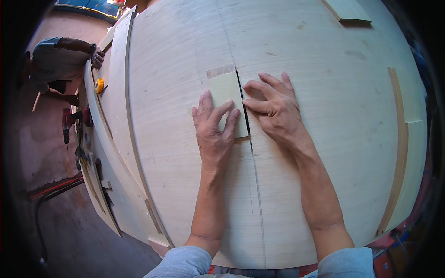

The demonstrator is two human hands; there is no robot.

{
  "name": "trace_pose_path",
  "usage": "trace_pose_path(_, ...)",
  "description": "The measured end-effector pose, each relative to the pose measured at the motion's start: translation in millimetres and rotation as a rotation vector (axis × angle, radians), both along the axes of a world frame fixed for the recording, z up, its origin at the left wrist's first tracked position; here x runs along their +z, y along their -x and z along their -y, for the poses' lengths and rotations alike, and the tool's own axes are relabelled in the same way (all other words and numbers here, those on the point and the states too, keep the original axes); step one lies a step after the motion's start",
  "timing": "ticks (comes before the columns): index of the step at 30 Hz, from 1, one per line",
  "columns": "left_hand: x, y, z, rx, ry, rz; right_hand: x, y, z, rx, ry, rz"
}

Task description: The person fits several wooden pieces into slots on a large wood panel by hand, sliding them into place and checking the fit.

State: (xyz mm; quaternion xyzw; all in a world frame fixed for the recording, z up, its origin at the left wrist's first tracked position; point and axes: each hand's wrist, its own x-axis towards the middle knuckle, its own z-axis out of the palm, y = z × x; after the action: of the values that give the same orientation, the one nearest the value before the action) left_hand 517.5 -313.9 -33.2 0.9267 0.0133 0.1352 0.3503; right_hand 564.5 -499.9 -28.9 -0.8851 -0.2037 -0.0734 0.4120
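A small rectangular piece of pale plywood lies on a large plywood panel. My left hand rests on this piece with its fingers spread, pressing on its face. Along the piece's right edge runs a narrow dark slot in the panel. At that slot, my right hand has its thumb and index fingertips by the right-hand edge, the other fingers apart. Nothing shows between its fingers. A brownish rough patch shows just beyond the piece, and a pencil line runs from the slot toward me.
Wood strips lie at the right and left of the panel, and a board at the far right. On the left are a red cordless drill, a yellow tape measure, a black cable and another person leaning at the work.
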Motion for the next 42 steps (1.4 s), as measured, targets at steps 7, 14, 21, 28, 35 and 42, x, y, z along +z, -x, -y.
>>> trace_pose_path(7, -3, 0, 0, 0.002, -0.029, 0.028, 0, 1, 2, 0.001, -0.018, 0.005)
trace_pose_path(14, -3, 1, 3, 0.0, 0.042, -0.01, 2, 3, 6, 0.01, -0.022, -0.024)
trace_pose_path(21, -7, 3, 6, 0.005, 0.122, -0.016, -3, 3, 10, 0.019, -0.024, -0.018)
trace_pose_path(28, -7, 2, 10, 0.024, 0.186, -0.031, -3, 3, 13, 0.014, -0.02, -0.008)
trace_pose_path(35, -8, 2, 11, 0.039, 0.205, -0.028, -4, 2, 13, 0.006, -0.038, -0.032)
trace_pose_path(42, -8, 3, 11, 0.056, 0.219, -0.04, -6, 3, 11, -0.001, -0.041, -0.033)
